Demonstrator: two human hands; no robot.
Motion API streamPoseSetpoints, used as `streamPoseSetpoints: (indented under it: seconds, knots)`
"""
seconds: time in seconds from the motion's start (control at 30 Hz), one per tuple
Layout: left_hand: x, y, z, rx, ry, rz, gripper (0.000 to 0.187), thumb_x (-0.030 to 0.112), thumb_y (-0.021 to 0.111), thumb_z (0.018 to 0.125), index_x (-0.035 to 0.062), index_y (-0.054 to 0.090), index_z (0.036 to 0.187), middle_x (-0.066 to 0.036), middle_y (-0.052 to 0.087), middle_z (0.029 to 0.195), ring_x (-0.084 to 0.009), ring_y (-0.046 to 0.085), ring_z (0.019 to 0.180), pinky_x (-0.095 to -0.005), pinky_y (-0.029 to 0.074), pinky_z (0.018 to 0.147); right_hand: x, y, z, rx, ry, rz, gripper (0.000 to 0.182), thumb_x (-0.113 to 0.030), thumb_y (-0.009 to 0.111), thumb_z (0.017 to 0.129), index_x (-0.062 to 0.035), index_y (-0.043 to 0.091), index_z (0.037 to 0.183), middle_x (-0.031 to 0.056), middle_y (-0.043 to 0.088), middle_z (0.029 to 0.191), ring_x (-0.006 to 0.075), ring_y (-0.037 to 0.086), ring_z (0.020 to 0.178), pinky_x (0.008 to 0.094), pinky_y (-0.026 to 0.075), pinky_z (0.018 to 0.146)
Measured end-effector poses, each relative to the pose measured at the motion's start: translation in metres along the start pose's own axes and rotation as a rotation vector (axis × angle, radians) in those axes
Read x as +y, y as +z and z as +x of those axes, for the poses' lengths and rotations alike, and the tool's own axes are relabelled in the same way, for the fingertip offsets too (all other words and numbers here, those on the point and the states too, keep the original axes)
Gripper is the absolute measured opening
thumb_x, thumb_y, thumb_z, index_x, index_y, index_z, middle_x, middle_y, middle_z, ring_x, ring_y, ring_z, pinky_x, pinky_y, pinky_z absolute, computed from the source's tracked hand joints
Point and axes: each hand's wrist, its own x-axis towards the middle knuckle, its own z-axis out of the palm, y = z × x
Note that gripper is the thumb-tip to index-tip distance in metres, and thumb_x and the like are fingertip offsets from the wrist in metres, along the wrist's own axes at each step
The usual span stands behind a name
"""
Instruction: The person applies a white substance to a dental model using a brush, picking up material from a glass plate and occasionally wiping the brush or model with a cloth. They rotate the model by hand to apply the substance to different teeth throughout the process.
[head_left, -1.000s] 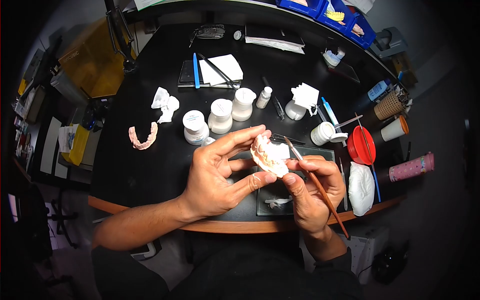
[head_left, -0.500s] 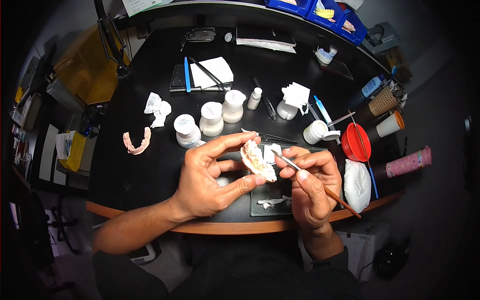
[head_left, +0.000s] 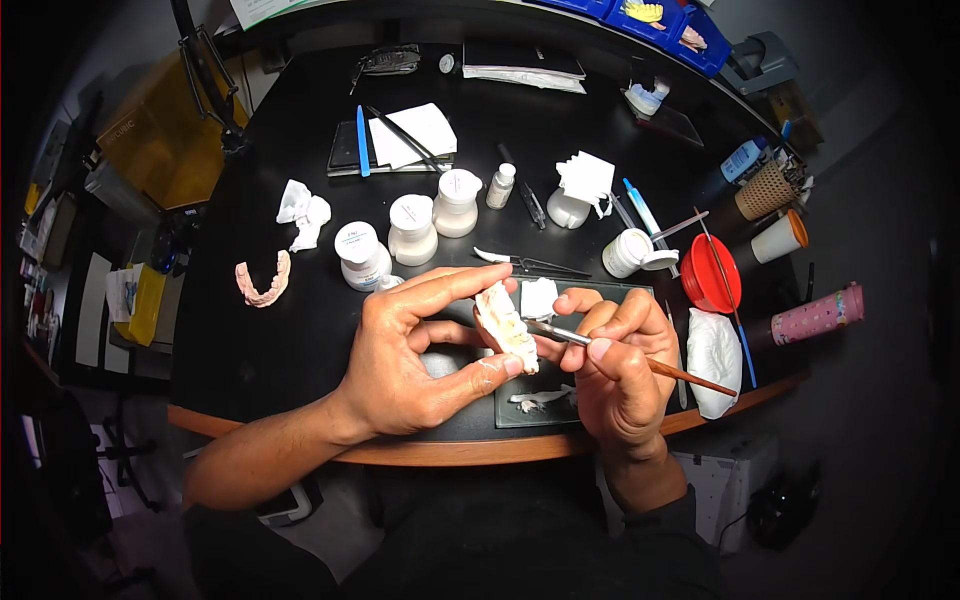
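Observation:
My left hand (head_left: 405, 365) holds a cream-coloured dental cast (head_left: 504, 325) between thumb and fingertips, tilted upright above the desk's front part. A brush with a brown handle (head_left: 690, 377) and metal ferrule is pinched in my right hand (head_left: 625, 365). Its tip points left and reaches the cast's right side; whether it touches cannot be made out. Under the hands lies a glass slab (head_left: 510, 412) with a smear of white material (head_left: 541, 399) on it. A folded white pad (head_left: 538, 298) sits at the slab's back.
White-lidded jars (head_left: 362, 256) stand behind my left hand, with a pink dental arch (head_left: 263, 279) to their left. At the right are a red bowl (head_left: 711, 273), a white pouch (head_left: 714, 364), an open jar (head_left: 627, 253) and a pink bottle (head_left: 817, 315). Tweezers (head_left: 530, 262) lie behind the slab.
The brush has swung flatter, and its tip has moved left and down to the cast. The cast is turned slightly and sits a little further left. The whole view has shifted slightly.

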Motion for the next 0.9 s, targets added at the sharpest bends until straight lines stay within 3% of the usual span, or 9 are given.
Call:
streamPoseSetpoints:
  seconds: [0.07, 0.17, 0.6, 0.9]
  knots:
    - [-0.0006, -0.0003, 0.0000, -0.005, 0.015, 0.014, 0.063, -0.002, 0.079, 0.080, -0.0083, 0.053, 0.137, -0.022, 0.057, 0.131, -0.0266, 0.059, 0.124, -0.0373, 0.059, 0.096, -0.0002, -0.0004, -0.0002, -0.004, -0.002, 0.002, 0.007, 0.004, 0.057, 0.088, -0.0010, 0.052, 0.089, 0.0143, 0.068, 0.073, 0.0299, 0.064, 0.107, 0.0466, 0.060, 0.092]
    - [-0.0037, 0.0016, 0.0008, 0.022, 0.075, 0.015, 0.062, -0.003, 0.079, 0.079, -0.0064, 0.055, 0.136, -0.019, 0.062, 0.125, -0.0213, 0.068, 0.106, -0.0293, 0.061, 0.086, -0.0008, 0.0004, 0.0000, -0.001, -0.002, 0.010, 0.007, 0.004, 0.057, 0.088, -0.0010, 0.052, 0.088, 0.0146, 0.068, 0.073, 0.0298, 0.064, 0.107, 0.0466, 0.060, 0.092]
    - [-0.0042, 0.0018, 0.0003, 0.026, 0.082, 0.028, 0.061, -0.002, 0.080, 0.078, -0.0065, 0.056, 0.135, -0.019, 0.062, 0.125, -0.0210, 0.068, 0.105, -0.0293, 0.062, 0.085, -0.0023, 0.0035, -0.0011, 0.016, -0.014, 0.006, 0.008, 0.004, 0.057, 0.091, -0.0003, 0.050, 0.087, 0.0161, 0.068, 0.071, 0.0310, 0.064, 0.108, 0.0444, 0.060, 0.090]
    - [-0.0044, 0.0017, 0.0006, 0.032, 0.071, 0.022, 0.060, -0.001, 0.081, 0.078, -0.0067, 0.058, 0.133, -0.018, 0.062, 0.124, -0.0210, 0.068, 0.105, -0.0291, 0.061, 0.085, 0.0006, 0.0011, -0.0021, 0.016, -0.048, -0.044, 0.009, 0.002, 0.058, 0.091, -0.0019, 0.051, 0.087, 0.0152, 0.069, 0.069, 0.0288, 0.066, 0.100, 0.0450, 0.053, 0.098]
